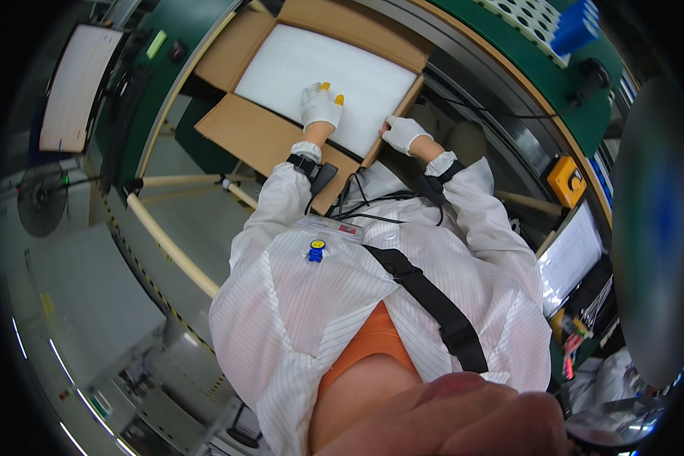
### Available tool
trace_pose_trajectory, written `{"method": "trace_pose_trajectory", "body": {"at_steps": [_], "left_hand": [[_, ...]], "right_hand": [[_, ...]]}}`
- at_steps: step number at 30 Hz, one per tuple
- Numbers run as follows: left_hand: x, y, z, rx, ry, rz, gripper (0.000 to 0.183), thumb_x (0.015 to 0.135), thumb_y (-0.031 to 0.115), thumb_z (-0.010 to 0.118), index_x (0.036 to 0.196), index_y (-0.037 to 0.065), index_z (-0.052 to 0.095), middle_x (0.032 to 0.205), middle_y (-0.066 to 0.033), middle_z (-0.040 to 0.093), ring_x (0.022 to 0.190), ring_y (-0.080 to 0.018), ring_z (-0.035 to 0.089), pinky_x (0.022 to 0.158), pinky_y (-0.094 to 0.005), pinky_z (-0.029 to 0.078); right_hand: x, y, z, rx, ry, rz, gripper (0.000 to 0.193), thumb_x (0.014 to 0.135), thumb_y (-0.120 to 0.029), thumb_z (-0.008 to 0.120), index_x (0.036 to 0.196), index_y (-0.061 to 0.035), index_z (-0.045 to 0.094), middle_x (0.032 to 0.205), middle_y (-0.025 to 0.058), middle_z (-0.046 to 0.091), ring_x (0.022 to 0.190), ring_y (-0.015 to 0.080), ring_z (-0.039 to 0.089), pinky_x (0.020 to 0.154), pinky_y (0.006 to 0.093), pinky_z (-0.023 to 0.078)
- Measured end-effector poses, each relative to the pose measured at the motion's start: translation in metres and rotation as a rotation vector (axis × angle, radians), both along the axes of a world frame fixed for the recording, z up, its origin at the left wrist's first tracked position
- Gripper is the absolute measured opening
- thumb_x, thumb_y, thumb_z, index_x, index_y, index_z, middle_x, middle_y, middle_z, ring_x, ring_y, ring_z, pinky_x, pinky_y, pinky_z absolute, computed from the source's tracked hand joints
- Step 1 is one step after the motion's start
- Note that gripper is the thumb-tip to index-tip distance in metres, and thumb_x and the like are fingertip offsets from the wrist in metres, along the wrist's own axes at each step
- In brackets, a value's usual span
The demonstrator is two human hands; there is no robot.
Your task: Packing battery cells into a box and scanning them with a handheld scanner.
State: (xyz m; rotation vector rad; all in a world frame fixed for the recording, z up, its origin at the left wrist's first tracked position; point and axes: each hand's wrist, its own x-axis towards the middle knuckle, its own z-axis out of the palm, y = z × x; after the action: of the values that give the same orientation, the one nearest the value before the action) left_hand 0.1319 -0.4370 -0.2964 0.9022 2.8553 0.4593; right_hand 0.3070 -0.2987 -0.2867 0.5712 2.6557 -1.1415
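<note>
An opened cardboard box (251, 125) with its flaps folded out is in front of me. Inside it lies a white foam sheet (357, 72) that fills the opening. My left hand (321, 106), in a white glove with yellow covers on two fingertips, rests flat on the foam with its fingers apart. At the near right corner, my right hand (404, 135), also gloved, has its fingers curled at the box's side wall and appears to grip its edge. Part of those fingers is hidden.
To the right runs a green-topped bench (501, 45) carrying a white perforated rack (528, 19) and a blue bin (576, 29). A yellow device (566, 182) hangs at its edge. On the left are a monitor (80, 87) and a beige tube frame (171, 243). Black cables (372, 216) cross my lap.
</note>
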Motion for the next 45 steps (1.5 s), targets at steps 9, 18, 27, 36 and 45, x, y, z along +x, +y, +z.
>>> {"method": "trace_pose_trajectory", "body": {"at_steps": [9, 18, 27, 36, 45], "left_hand": [[-0.018, 0.002, -0.038, 0.357, -0.051, 0.768, 0.069, 0.08, 0.037, 0.063, 0.137, 0.013, 0.032, 0.141, -0.0198, 0.023, 0.127, -0.0395, 0.028, 0.099, -0.0593, 0.032], [-0.071, -0.05, -0.037, 1.207, -0.461, 1.105, 0.052, 0.085, 0.021, 0.061, 0.127, -0.001, 0.04, 0.1, -0.0115, 0.06, 0.079, -0.0225, 0.058, 0.077, -0.0366, 0.051], [-0.024, -0.078, 0.14, 1.569, -1.028, 0.256, 0.03, 0.086, 0.014, 0.06, 0.112, -0.002, 0.057, 0.1, -0.0134, 0.063, 0.086, -0.0219, 0.062, 0.075, -0.0314, 0.052], [-0.064, -0.024, 0.142, 1.101, -0.109, -0.067, 0.031, 0.093, 0.031, 0.049, 0.096, 0.004, 0.063, 0.087, -0.0089, 0.064, 0.079, -0.0175, 0.062, 0.07, -0.0312, 0.05], [0.097, 0.038, -0.007, 0.048, -0.172, -0.408, 0.033, 0.077, 0.018, 0.063, 0.101, -0.004, 0.057, 0.105, -0.0224, 0.055, 0.096, -0.0382, 0.055, 0.083, -0.0425, 0.047]], "right_hand": [[0.004, 0.064, 0.114, 0.233, 0.127, 0.266, 0.03, 0.086, -0.029, 0.055, 0.098, -0.0034, 0.066, 0.093, 0.0207, 0.065, 0.088, 0.0371, 0.062, 0.078, 0.0421, 0.048], [0.009, 0.072, 0.106, 0.141, 0.233, 0.124, 0.028, 0.085, -0.029, 0.056, 0.098, -0.007, 0.067, 0.093, 0.0189, 0.065, 0.09, 0.0354, 0.062, 0.081, 0.0404, 0.049], [-0.005, 0.085, 0.083, -0.111, 0.482, -0.203, 0.07, 0.082, -0.036, 0.065, 0.13, 0.0078, 0.041, 0.122, 0.0252, 0.053, 0.109, 0.0315, 0.055, 0.096, 0.0344, 0.042], [-0.035, 0.112, 0.158, -0.689, 0.773, -0.585, 0.046, 0.09, -0.021, 0.058, 0.123, 0.006, 0.045, 0.107, 0.0139, 0.059, 0.088, 0.018, 0.058, 0.08, 0.0295, 0.048], [-0.127, 0.213, 0.178, -0.417, 0.913, -0.855, 0.068, 0.082, -0.016, 0.063, 0.137, 0.0025, 0.026, 0.12, 0.0195, 0.052, 0.099, 0.0281, 0.057, 0.086, 0.035, 0.046]]}}
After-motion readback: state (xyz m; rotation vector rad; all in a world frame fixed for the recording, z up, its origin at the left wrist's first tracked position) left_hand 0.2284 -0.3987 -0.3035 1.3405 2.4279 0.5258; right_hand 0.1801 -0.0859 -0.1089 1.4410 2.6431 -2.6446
